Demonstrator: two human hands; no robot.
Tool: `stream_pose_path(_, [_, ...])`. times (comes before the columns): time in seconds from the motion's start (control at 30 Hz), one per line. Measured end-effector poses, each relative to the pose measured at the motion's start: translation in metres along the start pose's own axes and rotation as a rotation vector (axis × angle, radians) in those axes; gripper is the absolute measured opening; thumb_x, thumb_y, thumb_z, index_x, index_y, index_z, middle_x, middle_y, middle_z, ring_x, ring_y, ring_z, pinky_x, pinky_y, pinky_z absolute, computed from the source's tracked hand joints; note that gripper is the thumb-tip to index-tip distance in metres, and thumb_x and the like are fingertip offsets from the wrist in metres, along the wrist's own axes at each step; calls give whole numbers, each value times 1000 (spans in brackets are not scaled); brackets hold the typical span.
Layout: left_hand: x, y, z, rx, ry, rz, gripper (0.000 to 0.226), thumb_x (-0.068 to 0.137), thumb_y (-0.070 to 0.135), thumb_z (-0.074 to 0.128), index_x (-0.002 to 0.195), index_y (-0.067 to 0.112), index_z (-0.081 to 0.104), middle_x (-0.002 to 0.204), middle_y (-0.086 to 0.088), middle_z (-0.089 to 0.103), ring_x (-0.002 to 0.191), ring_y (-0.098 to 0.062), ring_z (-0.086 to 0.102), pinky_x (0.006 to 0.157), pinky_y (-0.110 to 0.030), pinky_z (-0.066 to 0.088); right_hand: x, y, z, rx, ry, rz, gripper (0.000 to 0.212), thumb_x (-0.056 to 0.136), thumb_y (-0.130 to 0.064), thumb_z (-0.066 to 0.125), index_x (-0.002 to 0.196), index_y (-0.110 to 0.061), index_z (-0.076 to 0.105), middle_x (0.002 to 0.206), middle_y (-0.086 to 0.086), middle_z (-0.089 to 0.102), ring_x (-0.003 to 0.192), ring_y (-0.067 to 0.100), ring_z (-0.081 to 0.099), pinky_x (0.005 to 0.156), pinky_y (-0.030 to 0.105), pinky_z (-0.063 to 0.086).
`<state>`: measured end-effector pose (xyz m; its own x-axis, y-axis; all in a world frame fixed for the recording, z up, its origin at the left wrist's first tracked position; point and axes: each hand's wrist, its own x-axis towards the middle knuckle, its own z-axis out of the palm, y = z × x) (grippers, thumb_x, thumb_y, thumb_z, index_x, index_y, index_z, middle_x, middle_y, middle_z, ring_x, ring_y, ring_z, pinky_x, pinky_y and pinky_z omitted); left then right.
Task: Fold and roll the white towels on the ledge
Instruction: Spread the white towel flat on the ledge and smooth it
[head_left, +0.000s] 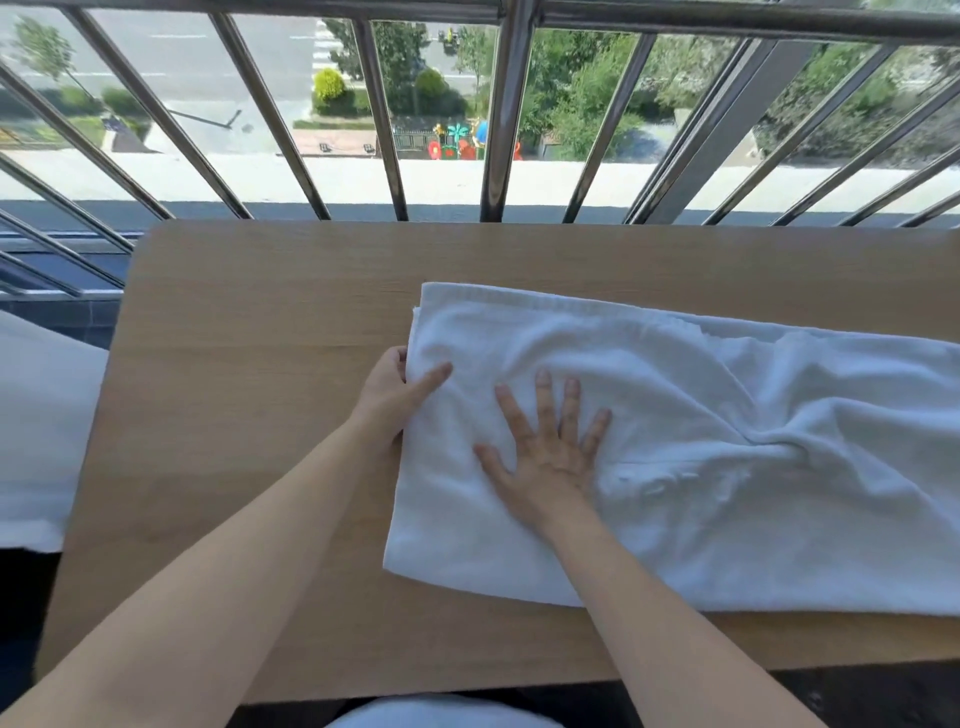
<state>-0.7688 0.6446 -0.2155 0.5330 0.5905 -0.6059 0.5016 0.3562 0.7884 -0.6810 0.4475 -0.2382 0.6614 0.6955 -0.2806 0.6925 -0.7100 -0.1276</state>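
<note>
Squarely under right fingers: towel (rumpled)

the towel is white terry cloth, matt and nubby, with a flat woven band along its far edge and soft creases toward the ledge's right edge. the ledge is pale wood-grain board, smooth with a low satin sheen. the bars beyond its far edge are polished metal, glossy and reflective. the cloth off its left edge is white, matt and smoother.
</note>
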Motion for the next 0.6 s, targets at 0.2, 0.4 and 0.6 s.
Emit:
stream_pose_path(0.2, [-49, -53, 5, 82, 12, -15, 38, 72, 51, 87, 99, 28, 72, 95, 11, 78, 86, -10, 75, 78, -38, 60, 4, 0, -3, -7, -56, -7, 73, 88, -79, 8, 149, -51, -22, 161, -2, -32, 143, 30, -39, 111, 65, -21])
stream_pose_path(0.4, [-71, -65, 18, 145, 298, 95, 35, 77, 59, 79, 75, 26, 66, 69, 20, 68, 62, 0, 62, 59, -26, 48, -32, 9, 11, 22, 67, 0, 68, 97, -66, 14, 156, -42, -9, 166, -1, -16, 151, 29, -20, 117, 61, -11])
stream_pose_path(0.6, [-92, -86, 16, 430, 342, 87, 43, 75, 63, 77, 72, 24, 61, 68, 12, 65, 69, -4, 61, 51, -20, 35, -33, 11, 14, 0, 13, -19, 66, 98, -64, 10, 154, -41, -16, 164, -2, -23, 149, 29, -27, 116, 60, -16])
